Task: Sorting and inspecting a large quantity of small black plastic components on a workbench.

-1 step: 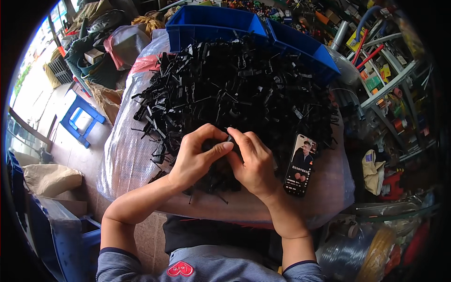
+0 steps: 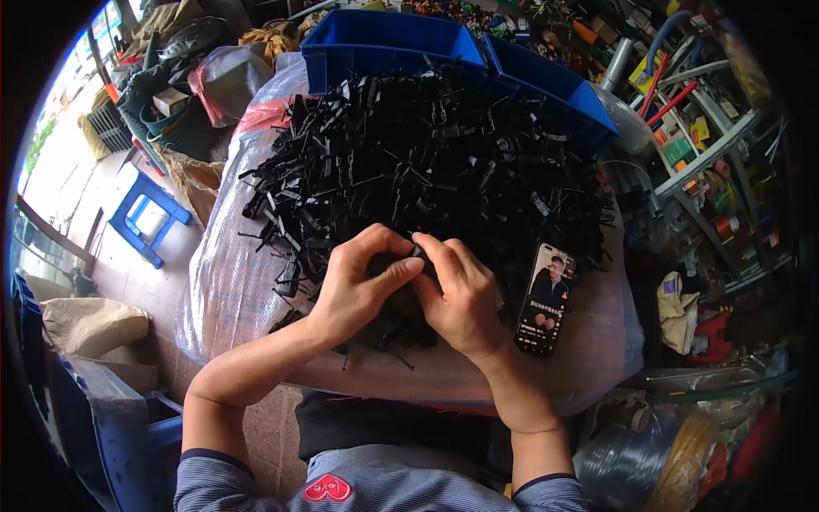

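Fingers cover most of the small black piece [image 2: 419, 253] between our hands, so we cannot make out its full shape. Our left hand [image 2: 363, 286] has thumb and forefinger nearly closed on it; our right hand [image 2: 461, 294] meets it from 3 o'clock, forefinger bent at its top, with little gap. Whatever lies under the left hand's curled fingers we cannot tell.

At 12 o'clock from the hands, a heap [image 2: 409, 154] of black parts, thin-stemmed and angular, melts into shadow at its middle. It lies on a shiny, woven-looking plastic sheet [image 2: 230, 282]. Beyond it, at 12 and 1 o'clock, stand two smooth blue bins [image 2: 388, 55] [image 2: 554, 98]. A flat, glassy phone [image 2: 546, 300] lies at 3 o'clock. At 4 o'clock, wrapped coils [image 2: 636, 456] blur toward the dark, curved rim.
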{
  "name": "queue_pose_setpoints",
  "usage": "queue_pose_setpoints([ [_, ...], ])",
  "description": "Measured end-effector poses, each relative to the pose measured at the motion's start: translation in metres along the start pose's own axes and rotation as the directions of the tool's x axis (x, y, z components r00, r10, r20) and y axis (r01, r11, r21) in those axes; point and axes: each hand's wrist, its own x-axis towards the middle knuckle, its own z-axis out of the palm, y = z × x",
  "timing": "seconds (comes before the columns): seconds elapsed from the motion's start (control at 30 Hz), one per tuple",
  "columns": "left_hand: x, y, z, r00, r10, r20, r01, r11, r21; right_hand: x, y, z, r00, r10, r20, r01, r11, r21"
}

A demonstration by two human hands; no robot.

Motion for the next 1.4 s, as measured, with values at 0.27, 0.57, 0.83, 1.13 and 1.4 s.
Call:
queue_pose_setpoints([
  [0.27,0.003,0.000,-0.007,0.987,0.162,-0.017,-0.162,0.987,0.023,0.014,0.003,-0.008,0.993,0.003,0.121,-0.006,1.000,0.027],
  [0.57,0.029,-0.001,-0.046,0.968,-0.247,-0.040,0.126,0.621,-0.773,0.006,0.014,-0.027,0.925,0.036,0.377,-0.068,0.995,0.071],
  [0.83,0.026,0.008,-0.044,0.985,-0.174,0.007,0.162,0.897,-0.412,0.006,0.020,-0.032,0.891,0.272,0.364,-0.403,0.843,0.356],
  [1.13,0.015,0.023,-0.022,0.972,-0.146,0.182,0.154,0.988,-0.028,0.000,0.009,-0.012,0.912,0.374,-0.170,-0.346,0.922,0.172],
  [1.4,0.011,0.016,-0.022,0.975,-0.224,-0.008,0.222,0.970,-0.098,0.010,0.005,-0.014,0.984,0.156,-0.090,-0.149,0.986,0.079],
])
